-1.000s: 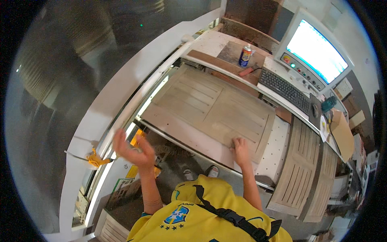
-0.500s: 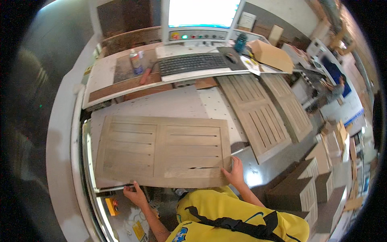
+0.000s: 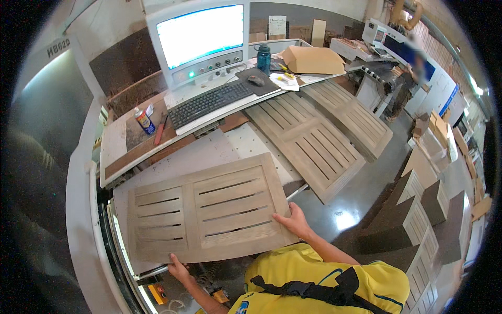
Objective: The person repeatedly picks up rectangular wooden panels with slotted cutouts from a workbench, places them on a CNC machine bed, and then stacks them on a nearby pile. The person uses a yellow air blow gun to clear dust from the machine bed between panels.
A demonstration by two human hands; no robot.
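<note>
A slatted wooden panel (image 3: 190,214), framed with a cross rail and two groups of narrow slots, lies in front of me at a slant over a white work surface (image 3: 196,153). My left hand (image 3: 179,269) grips its near edge toward the left, thumb on top and fingers underneath. At the right end, my right hand (image 3: 294,220) holds the panel's edge, its thumb over the face. The fingers under the wood are mostly hidden.
Similar slatted panels (image 3: 302,127) lie beyond on the right. Above the work surface sit a keyboard (image 3: 209,106), mouse (image 3: 256,80), spray can (image 3: 144,121), blue bottle (image 3: 263,58) and monitor (image 3: 201,34). Stacked panels (image 3: 413,225) stand on the right; a person (image 3: 405,89) is farther back.
My view has turned and tilted. The panel's right end now sits higher than its left, and dark gaps show through its slots. My left thumb has come over the near edge.
</note>
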